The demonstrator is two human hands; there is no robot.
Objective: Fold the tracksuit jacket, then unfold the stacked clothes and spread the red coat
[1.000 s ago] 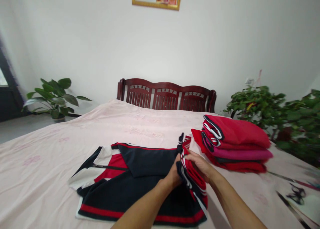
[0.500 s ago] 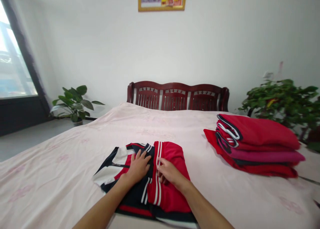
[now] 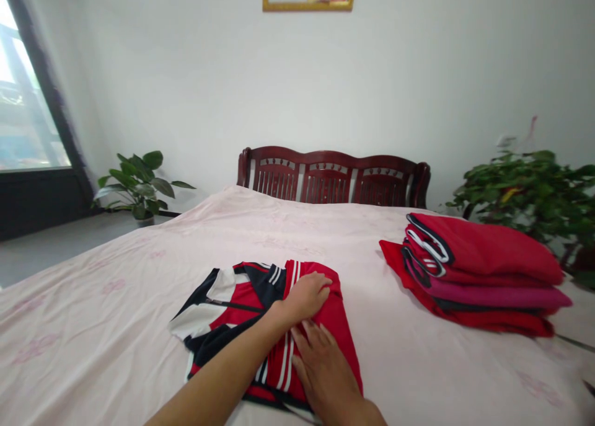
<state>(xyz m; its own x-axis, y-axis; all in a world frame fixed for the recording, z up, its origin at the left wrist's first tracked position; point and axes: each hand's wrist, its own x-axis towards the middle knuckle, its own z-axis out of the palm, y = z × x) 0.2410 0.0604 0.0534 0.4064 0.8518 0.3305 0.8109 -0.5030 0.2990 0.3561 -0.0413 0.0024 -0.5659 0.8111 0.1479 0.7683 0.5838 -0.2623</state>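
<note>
A folded zip jacket (image 3: 242, 305) in navy, red and white lies on the bed, its collar pointing left. Folded red fabric with white-striped cuffs or hem (image 3: 337, 305) covers its right part. My left hand (image 3: 307, 299) rests on the upper part of this red fabric, fingers lying over it and partly curled from view. Just below, my right hand (image 3: 320, 358) presses flat on the same fabric with its fingers apart. The left forearm crosses over the jacket's navy sleeve and hides part of it. Neither hand grips the cloth visibly.
To the right sits a stack of folded red and magenta clothes (image 3: 483, 271). A pink sheet (image 3: 116, 327) covers the bed. Behind it stand a dark wooden headboard (image 3: 325, 184) and potted plants (image 3: 139, 178) on either side. A framed picture (image 3: 309, 5) hangs on the wall.
My left hand has moved right from the navy part onto the red fabric. My right hand has shifted lower and spread flat. The view has tilted slightly.
</note>
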